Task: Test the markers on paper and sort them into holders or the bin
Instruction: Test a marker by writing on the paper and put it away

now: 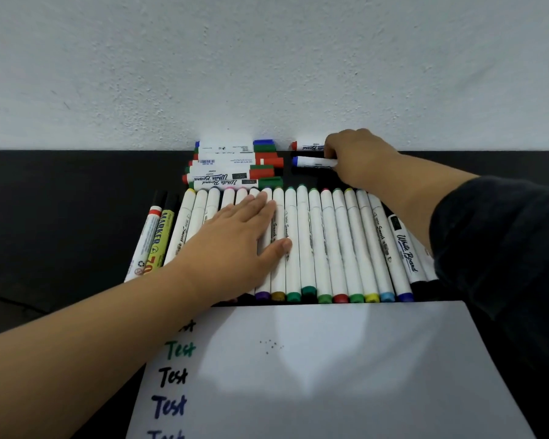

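The left hand [246, 239] is lying flat, fingers straight, pressing on the row of slim white markers [327, 245] at centre. At 1 o'clock the right hand [358, 160] is curling its grip around a blue-ended whiteboard marker [314, 161] on the matte black surface [61, 217]. Smooth white paper [330, 375] is lying at 6 o'clock.

Marker row [314, 242] behind paper [330, 369] — stacked markers [235, 166] behind the row

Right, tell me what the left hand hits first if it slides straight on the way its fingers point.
Probably the stack of whiteboard markers lying crosswise just beyond the left hand, which lies flat on the row of white pens. Depth is hard to judge.
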Available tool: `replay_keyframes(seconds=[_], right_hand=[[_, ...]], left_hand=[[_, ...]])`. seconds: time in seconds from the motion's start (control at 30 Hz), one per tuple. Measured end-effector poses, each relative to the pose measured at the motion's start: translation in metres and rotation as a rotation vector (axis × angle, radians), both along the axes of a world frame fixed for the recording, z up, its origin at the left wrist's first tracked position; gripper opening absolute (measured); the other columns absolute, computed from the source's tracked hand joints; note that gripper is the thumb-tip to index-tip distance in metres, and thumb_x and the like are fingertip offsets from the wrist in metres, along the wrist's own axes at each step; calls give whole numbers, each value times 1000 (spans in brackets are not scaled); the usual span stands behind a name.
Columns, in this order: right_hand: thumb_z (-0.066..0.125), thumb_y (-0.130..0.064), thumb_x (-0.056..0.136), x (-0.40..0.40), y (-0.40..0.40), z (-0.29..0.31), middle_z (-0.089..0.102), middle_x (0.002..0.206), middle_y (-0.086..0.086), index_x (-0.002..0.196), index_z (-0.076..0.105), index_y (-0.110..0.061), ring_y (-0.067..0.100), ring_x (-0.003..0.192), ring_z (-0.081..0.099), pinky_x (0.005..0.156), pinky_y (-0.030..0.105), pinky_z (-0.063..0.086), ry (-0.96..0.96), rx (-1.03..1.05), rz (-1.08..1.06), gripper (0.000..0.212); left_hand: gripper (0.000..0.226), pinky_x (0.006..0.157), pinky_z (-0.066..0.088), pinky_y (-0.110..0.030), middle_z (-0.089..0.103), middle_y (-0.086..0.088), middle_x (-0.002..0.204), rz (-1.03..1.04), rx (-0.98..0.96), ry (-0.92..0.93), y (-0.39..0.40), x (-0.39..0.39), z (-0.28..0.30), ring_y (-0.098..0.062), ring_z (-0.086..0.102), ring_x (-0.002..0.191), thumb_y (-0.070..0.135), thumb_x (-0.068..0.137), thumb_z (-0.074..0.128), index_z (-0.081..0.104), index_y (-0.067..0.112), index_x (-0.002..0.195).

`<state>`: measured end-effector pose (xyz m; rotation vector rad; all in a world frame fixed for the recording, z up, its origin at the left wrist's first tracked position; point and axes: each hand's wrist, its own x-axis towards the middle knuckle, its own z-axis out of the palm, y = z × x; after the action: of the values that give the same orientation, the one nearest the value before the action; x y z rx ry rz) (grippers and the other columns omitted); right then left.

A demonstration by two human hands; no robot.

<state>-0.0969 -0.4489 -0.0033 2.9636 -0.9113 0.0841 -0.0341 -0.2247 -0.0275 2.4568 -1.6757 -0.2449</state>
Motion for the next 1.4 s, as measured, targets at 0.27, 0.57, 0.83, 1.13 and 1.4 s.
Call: replay_keyframes(seconds=[0.27, 0.57, 0.83, 1.13, 1.4], right_hand=[[50, -1, 87, -16, 11, 11, 50, 123, 13, 119, 53, -8, 29, 114, 45, 82, 32, 36, 5, 41, 11, 32], [60, -11, 83, -44, 52, 53, 59, 108, 6, 116, 56, -10, 17, 89, 50, 79, 27, 41, -105, 313, 0, 33], [56, -9, 88, -74, 116, 93, 61, 70, 4, 88, 56, -10, 9, 55, 52, 50, 18, 41, -352, 849, -81, 1], [49, -4, 91, -99, 194, 104, 56, 71, 10, 82, 52, -8, 17, 55, 53, 50, 24, 38, -544, 1208, -89, 10], [49, -25, 95, -104, 262, 79, 59, 68, 1, 79, 55, -16, 15, 59, 52, 53, 26, 37, -626, 1183, -174, 19]], left_hand=[[66, 107, -7, -19, -7, 9, 158, 0, 47, -1, 0, -1, 2, -6, -6, 143, 55, 96, 22, 0, 25, 150], [69, 114, 1, -27, -3, 6, 158, 78, 102, 56, -1, -9, 18, -10, -2, 145, 53, 97, 31, 1, 22, 151], [52, 81, 41, -18, 48, 12, 137, 205, -119, 573, 34, -60, 59, -9, 50, 114, 51, 92, 46, 38, 34, 141], [4, 105, 38, -36, 73, 13, 92, 378, -307, 1041, 111, -82, 74, -15, 59, 109, 37, 85, 65, 67, 36, 83], [6, 86, 48, -24, 73, 13, 85, 429, -317, 1100, 172, -102, 75, -3, 65, 91, 24, 91, 60, 64, 27, 94]])
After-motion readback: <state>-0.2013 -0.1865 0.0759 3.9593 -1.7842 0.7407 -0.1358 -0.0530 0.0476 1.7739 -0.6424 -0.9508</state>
